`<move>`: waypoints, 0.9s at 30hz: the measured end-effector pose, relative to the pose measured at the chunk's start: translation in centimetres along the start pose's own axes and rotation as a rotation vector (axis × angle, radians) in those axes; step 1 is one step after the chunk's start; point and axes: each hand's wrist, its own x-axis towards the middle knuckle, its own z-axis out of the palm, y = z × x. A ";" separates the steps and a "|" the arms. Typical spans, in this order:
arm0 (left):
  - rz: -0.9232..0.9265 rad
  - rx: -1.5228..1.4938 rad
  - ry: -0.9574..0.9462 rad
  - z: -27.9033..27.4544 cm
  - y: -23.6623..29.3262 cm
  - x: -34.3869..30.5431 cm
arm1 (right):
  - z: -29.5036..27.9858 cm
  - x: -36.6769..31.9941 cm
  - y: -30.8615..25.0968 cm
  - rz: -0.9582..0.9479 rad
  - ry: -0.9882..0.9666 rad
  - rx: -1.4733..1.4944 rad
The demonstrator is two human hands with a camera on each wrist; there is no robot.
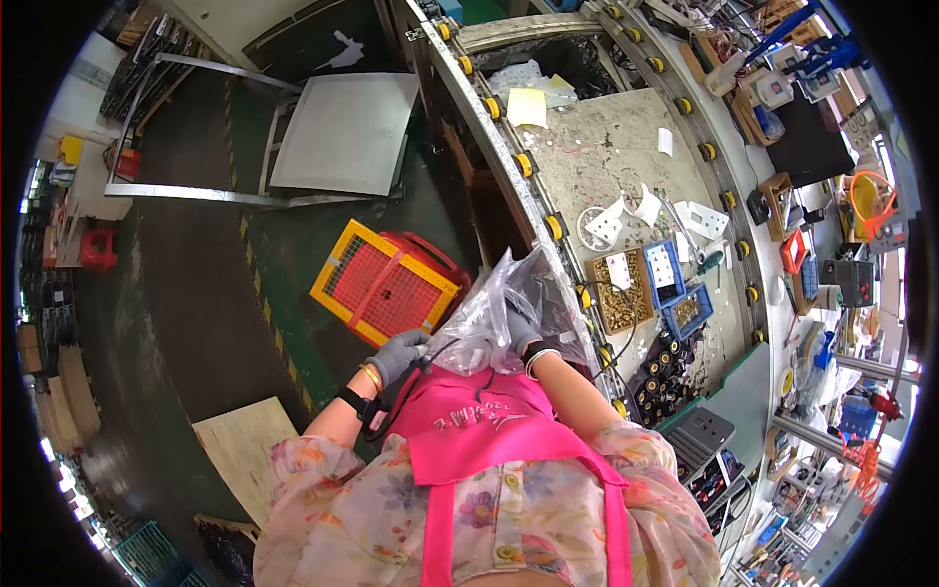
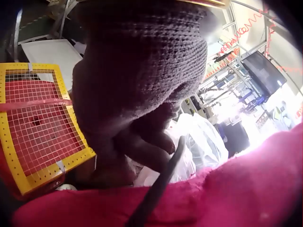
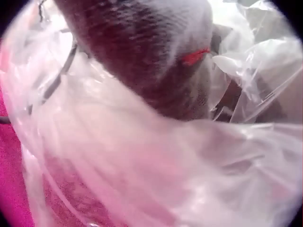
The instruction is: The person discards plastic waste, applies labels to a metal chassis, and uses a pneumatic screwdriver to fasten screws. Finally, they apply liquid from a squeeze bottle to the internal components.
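A clear plastic bag (image 1: pixel 479 328) lies bunched over the lap in front of the pink apron (image 1: pixel 479 401). My left hand (image 1: pixel 399 357), in a grey knit glove, grips the bag's left edge; in the left wrist view its fingers (image 2: pixel 147 146) curl toward the plastic. A thin black cable (image 2: pixel 158 189) crosses close by those fingertips. The gloved right hand (image 1: pixel 521 328) reaches into the bag on the right side. In the right wrist view, plastic (image 3: pixel 142 156) covers the fingertips of the right hand (image 3: pixel 161 61), and I cannot tell whether they hold anything.
A red crate with a yellow-framed mesh (image 1: pixel 386 284) stands on the floor ahead to the left. To the right runs a metal rail with yellow rollers (image 1: pixel 525 164) beside a worn worktop (image 1: pixel 597 137). There sit a box of brass-coloured parts (image 1: pixel 626 303), blue trays (image 1: pixel 690 311) and several black wheels (image 1: pixel 655 382).
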 end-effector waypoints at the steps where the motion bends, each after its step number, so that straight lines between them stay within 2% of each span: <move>1: -0.008 -0.008 -0.011 0.0 0.1 -0.2 | -0.1 -0.1 0.2 0.001 -0.067 -0.001; 4: 0.019 0.062 -0.006 -0.1 -0.1 -0.2 | -0.5 -1.2 0.9 0.013 -0.285 0.150; 8: 0.071 0.188 0.096 -0.1 -0.2 0.5 | -0.4 -3.4 1.8 0.080 -0.444 0.361; 12: 0.003 0.203 0.147 -0.3 0.2 0.8 | 1.0 -6.0 2.1 0.140 -0.506 0.586; 16: -0.005 0.234 0.222 0.4 0.6 1.0 | 2.2 -7.6 2.6 0.250 -0.463 0.818; 17: 0.003 0.230 0.232 0.6 0.7 1.1 | 2.3 -7.7 2.8 0.299 -0.427 0.881; 19: 0.010 0.235 0.263 1.3 1.1 1.2 | 1.2 -7.1 1.6 0.636 -0.338 1.332; 20: 0.008 0.245 0.284 1.7 1.3 1.2 | 0.0 -7.0 -0.1 0.873 -0.274 1.674; 23: 0.062 0.269 0.314 1.9 0.8 1.7 | 2.2 -8.6 4.1 0.654 -0.152 1.438; 26: 0.074 0.296 0.369 1.4 0.1 2.4 | -0.3 -8.4 0.3 0.657 -0.073 1.710; 27: 0.065 0.306 0.395 1.1 0.0 2.5 | 0.5 -8.8 0.5 0.371 0.042 1.266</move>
